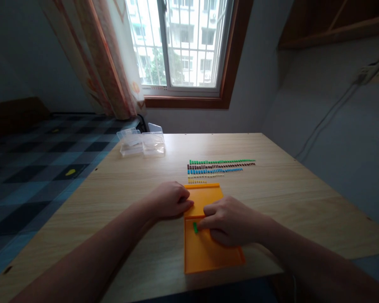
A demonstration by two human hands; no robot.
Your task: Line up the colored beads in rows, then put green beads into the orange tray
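Note:
An orange two-panel plastic box (214, 266) lies opened flat before me, its shallow tray half nearer to me. My left hand (172, 200) is closed at the left edge of the far panel, with the thumb on the panel; what its curled fingers hold, if anything, is hidden. Over the tray, my right hand (227, 221) points leftward. Its index finger is stretched out and its tip touches or nearly touches a small green block (195, 227). The right thumb is apart from that finger, and the other fingers are partly bent. The green block lies on the tray floor near its upper left corner.
Beyond the box are rows of tiny pieces, ordered by size: green (221, 162), brown (221, 166), blue (213, 171), pale (205, 176) and yellow (196, 182). Clear plastic boxes (142, 145) stand at the wooden table's (113, 185) far left. A bed (28, 168) is left.

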